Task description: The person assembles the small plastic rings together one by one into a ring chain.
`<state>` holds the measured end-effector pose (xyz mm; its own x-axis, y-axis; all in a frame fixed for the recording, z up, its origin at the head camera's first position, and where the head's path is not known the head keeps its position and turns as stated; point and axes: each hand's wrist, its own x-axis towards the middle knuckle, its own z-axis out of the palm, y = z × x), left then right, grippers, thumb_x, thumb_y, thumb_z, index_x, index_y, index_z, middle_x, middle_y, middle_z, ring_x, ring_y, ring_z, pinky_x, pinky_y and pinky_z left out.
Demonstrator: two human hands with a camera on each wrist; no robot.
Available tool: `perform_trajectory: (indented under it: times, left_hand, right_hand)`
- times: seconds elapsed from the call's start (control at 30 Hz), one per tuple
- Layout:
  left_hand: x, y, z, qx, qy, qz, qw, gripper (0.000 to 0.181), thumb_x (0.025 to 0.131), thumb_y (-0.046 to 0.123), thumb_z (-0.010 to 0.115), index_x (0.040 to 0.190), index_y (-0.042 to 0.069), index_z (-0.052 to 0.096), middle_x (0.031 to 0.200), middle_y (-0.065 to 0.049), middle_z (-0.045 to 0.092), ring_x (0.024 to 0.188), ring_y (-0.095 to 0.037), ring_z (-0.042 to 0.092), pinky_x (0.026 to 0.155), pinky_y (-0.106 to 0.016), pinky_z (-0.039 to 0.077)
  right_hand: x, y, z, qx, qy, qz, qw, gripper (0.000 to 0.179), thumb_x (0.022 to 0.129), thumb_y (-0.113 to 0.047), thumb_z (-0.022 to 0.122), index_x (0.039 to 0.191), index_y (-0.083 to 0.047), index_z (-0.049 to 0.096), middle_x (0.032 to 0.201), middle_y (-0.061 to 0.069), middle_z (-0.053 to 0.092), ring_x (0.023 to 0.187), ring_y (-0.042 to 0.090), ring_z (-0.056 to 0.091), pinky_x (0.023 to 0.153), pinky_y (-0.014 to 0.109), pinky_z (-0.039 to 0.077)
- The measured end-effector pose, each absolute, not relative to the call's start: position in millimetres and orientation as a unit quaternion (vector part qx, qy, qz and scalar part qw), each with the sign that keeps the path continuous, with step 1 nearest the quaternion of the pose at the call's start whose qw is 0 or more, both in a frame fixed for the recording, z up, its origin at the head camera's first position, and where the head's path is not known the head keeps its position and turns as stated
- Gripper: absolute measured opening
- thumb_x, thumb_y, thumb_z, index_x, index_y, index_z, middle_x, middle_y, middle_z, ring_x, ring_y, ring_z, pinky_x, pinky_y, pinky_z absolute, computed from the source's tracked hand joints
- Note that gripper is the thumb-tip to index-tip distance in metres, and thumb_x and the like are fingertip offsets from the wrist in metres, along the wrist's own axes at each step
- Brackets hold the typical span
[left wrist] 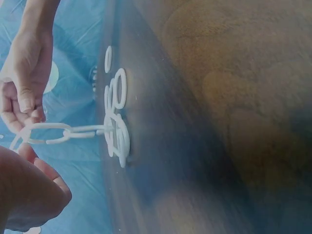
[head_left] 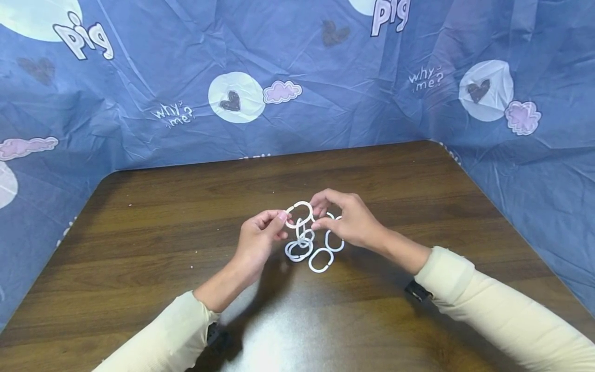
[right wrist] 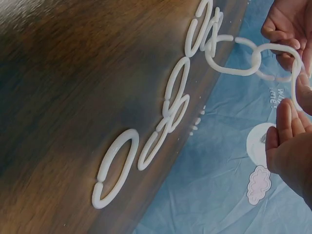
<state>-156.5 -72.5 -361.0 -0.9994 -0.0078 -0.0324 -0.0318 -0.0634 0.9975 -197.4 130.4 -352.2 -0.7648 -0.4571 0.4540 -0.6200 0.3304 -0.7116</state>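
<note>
White split link (head_left: 304,203), raised above the table with its left edge pinched between thumb and fingers of the left hand (head_left: 255,237). The right hand (head_left: 350,217) stands at the link's right edge, fingers bent and thumb set apart from the forefinger; whether it grips the link cannot be told. From the raised link a short chain (head_left: 298,230) hangs down to a cluster of white links (head_left: 297,259) on the tabletop. Further links lie to the right, partly behind the right hand; a separate split link (head_left: 321,270) lies nearest the person. Cream sleeves (head_left: 516,315) cover both forearms, with a black device (head_left: 417,290) below the right cuff. The dark wood-grain table (head_left: 162,227) extends outward to a blue printed sheet (head_left: 297,31) at the far, left and right sides.
</note>
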Motion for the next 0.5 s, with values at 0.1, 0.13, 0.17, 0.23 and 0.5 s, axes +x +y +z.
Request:
perform_trajectory:
  times: [0.1,0.13,0.17,0.23,0.5]
  left_hand:
    - [-156.7,-74.5,-360.2,-0.012,0.687,0.726,0.005,0.022,0.096,0.013,0.057,0.103,-0.008,0.063,0.089,-0.003,0.066,0.068,-0.012,0.058,0.070,-0.025,0.051]
    - [-156.9,-75.1,-360.1,-0.011,0.688,0.725,0.005,0.023,0.097,0.013,0.057,0.104,-0.008,0.063,0.088,-0.003,0.066,0.068,-0.012,0.058,0.070,-0.025,0.051]
    - [-157.0,-75.6,-360.0,-0.010,0.689,0.725,0.004,0.022,0.096,0.013,0.057,0.103,-0.008,0.063,0.087,-0.002,0.066,0.067,-0.011,0.057,0.070,-0.025,0.051]
    - [-157.0,-76.5,-359.9,-0.008,0.689,0.724,0.004,0.023,0.096,0.013,0.058,0.103,-0.009,0.062,0.085,0.000,0.066,0.067,-0.011,0.057,0.070,-0.025,0.051]
    - [-156.0,-79.0,-359.5,-0.010,0.696,0.718,0.012,0.024,0.096,0.012,0.058,0.104,-0.009,0.063,0.086,0.000,0.066,0.070,-0.013,0.058,0.072,-0.026,0.052]
  right_hand:
    - [-197.6,136.1,-352.1,0.330,-0.818,0.464,0.084,0.030,0.073,-0.002,0.082,0.098,-0.005,0.067,0.082,0.004,0.069,0.077,0.012,0.062,0.077,0.031,0.050]
    - [-197.8,138.7,-351.9,0.328,-0.821,0.460,0.085,0.029,0.073,-0.003,0.082,0.098,-0.005,0.067,0.083,0.003,0.069,0.077,0.012,0.063,0.077,0.031,0.049]
    - [-197.9,141.5,-351.5,0.326,-0.824,0.455,0.088,0.029,0.073,-0.004,0.082,0.098,-0.006,0.067,0.083,0.002,0.069,0.077,0.012,0.063,0.077,0.031,0.049]
    - [-198.6,148.4,-351.0,0.319,-0.831,0.447,0.091,0.029,0.073,-0.004,0.082,0.098,-0.007,0.068,0.083,0.001,0.068,0.078,0.014,0.063,0.079,0.031,0.048]
    - [-200.1,179.4,-354.0,0.294,-0.860,0.408,0.084,0.033,0.073,-0.007,0.083,0.102,-0.006,0.067,0.091,0.000,0.066,0.086,0.024,0.063,0.081,0.038,0.049]
